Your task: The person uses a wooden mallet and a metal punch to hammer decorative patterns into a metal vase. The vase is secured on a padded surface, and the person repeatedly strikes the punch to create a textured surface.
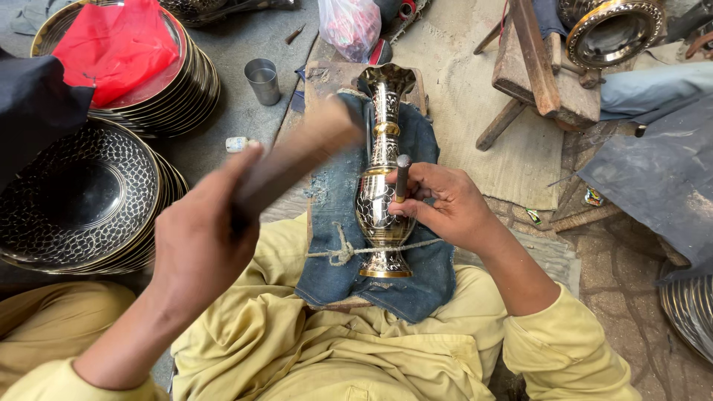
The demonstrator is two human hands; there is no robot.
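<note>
Floor: grey workshop ground, stacked engraved trays (82, 197) beyond the left hand.
Vase: brass vase (382, 186) tied by cord on denim pad (334, 215), between the hands.
Right hand (445, 204): clamped on a punch (402, 178) touching the vase.
Left hand (204, 238): gripping a raised wooden mallet (297, 160), blurred.
Room: open mat beyond the right hand.
Cut off: trays at frame edge.

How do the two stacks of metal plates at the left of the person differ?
The far stack of brass-rimmed plates has a red plastic bag lying on top, hiding its face; the near stack of dark plates is uncovered and shows a black scale-like engraved pattern. A dark cloth overlaps the near stack's upper edge, while the far stack stands beside a small steel cup. Both are round, stacked, and on the floor.
</note>
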